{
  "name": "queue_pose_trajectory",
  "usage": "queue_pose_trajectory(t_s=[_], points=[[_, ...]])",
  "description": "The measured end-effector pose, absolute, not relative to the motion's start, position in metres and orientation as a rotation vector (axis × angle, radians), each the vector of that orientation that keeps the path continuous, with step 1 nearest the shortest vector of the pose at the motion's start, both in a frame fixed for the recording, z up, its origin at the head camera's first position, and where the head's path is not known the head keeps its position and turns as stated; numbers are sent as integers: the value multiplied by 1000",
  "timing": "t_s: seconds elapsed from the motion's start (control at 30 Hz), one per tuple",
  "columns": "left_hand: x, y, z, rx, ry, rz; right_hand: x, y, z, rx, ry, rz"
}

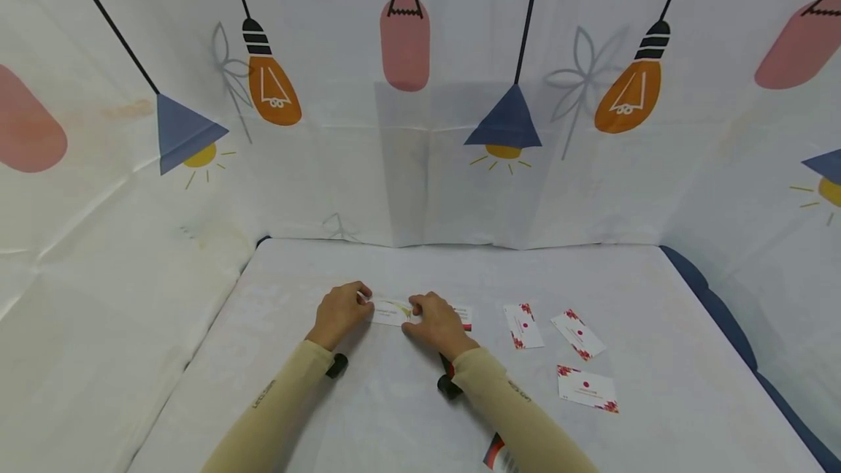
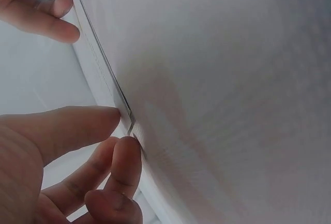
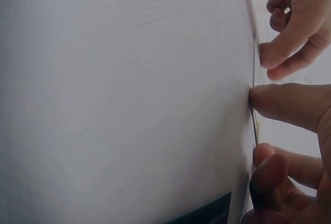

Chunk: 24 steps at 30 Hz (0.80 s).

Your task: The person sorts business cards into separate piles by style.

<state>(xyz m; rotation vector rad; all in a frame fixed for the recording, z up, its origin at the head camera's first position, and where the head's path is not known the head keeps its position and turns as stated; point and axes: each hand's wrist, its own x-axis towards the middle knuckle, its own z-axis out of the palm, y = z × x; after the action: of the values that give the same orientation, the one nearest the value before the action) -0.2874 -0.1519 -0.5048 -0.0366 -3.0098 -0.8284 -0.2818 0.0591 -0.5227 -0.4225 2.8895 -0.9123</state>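
A white business card (image 1: 389,312) with a yellow-green curved design lies between the hands on the white table. My left hand (image 1: 340,314) pinches its left end, thumb and forefinger at the edge. My right hand (image 1: 436,323) holds its right end the same way. In the left wrist view, the left thumb and fingertips (image 2: 126,157) meet at the card's corner. In the right wrist view, the right thumb (image 3: 282,102) and fingers are spread along the card's thin edge. Another card (image 1: 463,317) with a red corner shows from behind the right hand, partly hidden.
To the right lie three white cards with red floral corners: an upright one (image 1: 523,326), a slanted one (image 1: 579,334) and a nearer one (image 1: 588,388). A dark-and-red card (image 1: 447,366) and another (image 1: 501,455) are partly covered by the right arm. Patterned cloth (image 1: 447,166) walls the back.
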Motion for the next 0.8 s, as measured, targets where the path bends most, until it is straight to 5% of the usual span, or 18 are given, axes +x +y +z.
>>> queue_pose_trajectory(t_s=[0.8], points=[[-279,-153,-501,-21,-2997,-852,-263,87,-515,-448,2884,-1201]])
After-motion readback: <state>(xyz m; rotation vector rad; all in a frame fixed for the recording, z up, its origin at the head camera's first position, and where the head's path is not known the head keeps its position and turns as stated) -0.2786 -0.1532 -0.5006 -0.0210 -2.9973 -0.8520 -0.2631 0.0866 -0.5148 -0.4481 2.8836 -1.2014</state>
